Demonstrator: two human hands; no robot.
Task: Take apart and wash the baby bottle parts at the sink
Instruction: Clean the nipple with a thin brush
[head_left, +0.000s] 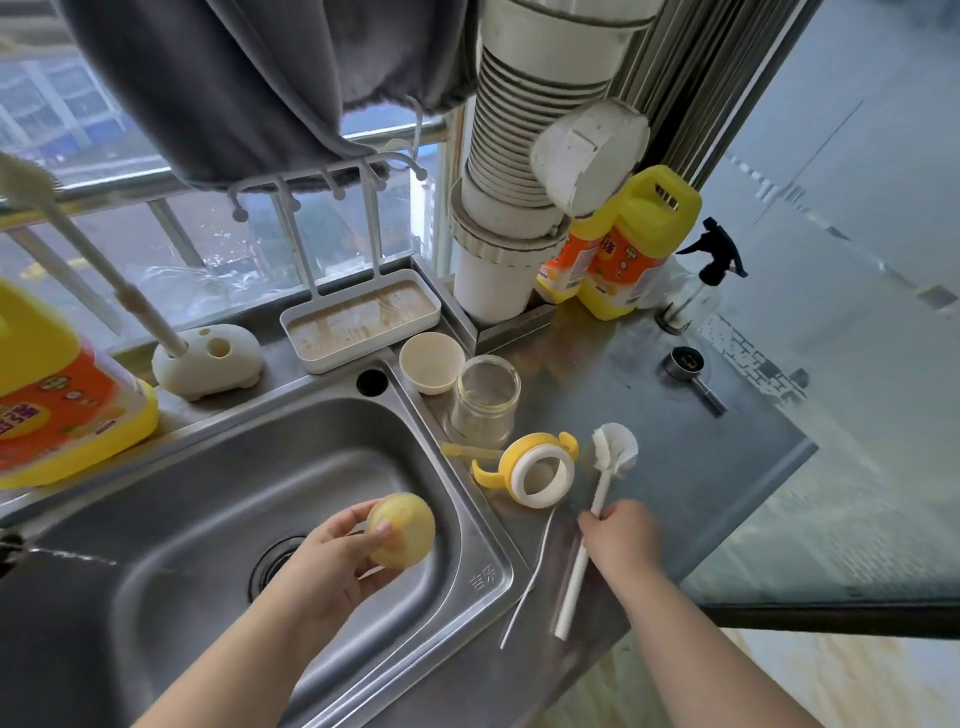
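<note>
Left hand (332, 558) grips the yellow cap (401, 530) over the sink (483, 577) at lower centre, right hand (621, 538) closes on the brush (602, 483) — bottle (485, 400) and collar (535, 470) lie apart on the tabletop (649, 395), so dismantling looks done — washing mostly remains.

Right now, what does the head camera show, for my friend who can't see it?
At a steel sink, the left hand holds a yellow bottle cap over the basin while the right hand grips a white bottle brush. A glass bottle and handled ring wait nearby.
</note>
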